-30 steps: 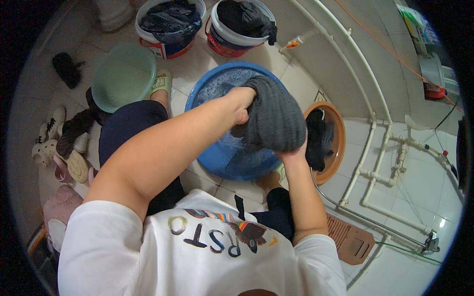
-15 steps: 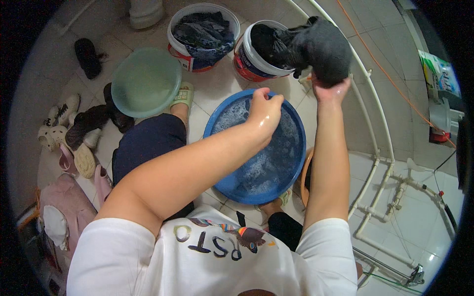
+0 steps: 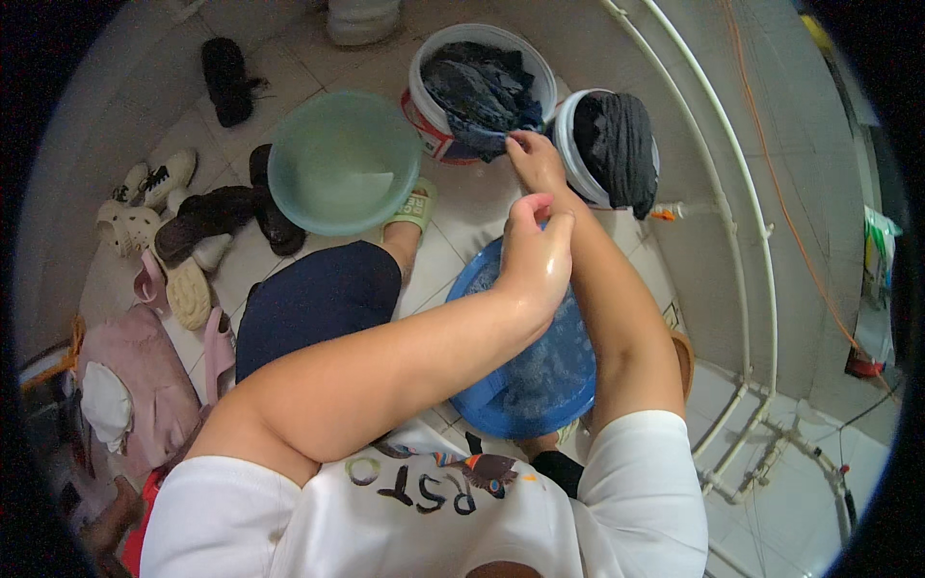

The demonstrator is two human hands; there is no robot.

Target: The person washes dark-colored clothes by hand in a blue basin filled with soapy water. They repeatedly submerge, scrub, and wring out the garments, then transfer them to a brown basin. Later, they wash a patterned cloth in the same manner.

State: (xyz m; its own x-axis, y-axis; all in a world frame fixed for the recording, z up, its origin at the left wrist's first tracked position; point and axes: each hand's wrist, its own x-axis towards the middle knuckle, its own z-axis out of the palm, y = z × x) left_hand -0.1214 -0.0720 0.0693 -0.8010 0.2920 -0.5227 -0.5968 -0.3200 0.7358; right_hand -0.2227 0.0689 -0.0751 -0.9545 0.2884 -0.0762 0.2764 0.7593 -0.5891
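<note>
My right hand [image 3: 540, 166] reaches to the rim of the far-middle bucket [image 3: 424, 114], its fingertips closed on the edge of a dark blue wet garment [image 3: 482, 82] heaped inside. My left hand [image 3: 536, 252] hangs over the blue basin [image 3: 482, 407] of sudsy water, wet and loosely curled, with nothing visible in it. A dark grey cloth [image 3: 621, 144] lies in the right-hand bucket [image 3: 570, 159] and drapes over its rim.
A pale green basin [image 3: 289, 183] of cloudy water stands to the left. Several shoes [image 3: 173, 178] and a pink cloth [image 3: 145, 376] lie at far left. White pipes [image 3: 742, 260] run along the right wall. An orange-brown basin [image 3: 683, 361] partly shows beside my right forearm.
My right hand has let go of the dark grey cloth, now in the right bucket, and moved left to the dark blue garment. My left hand stays curled over the basin. The view has shifted.
</note>
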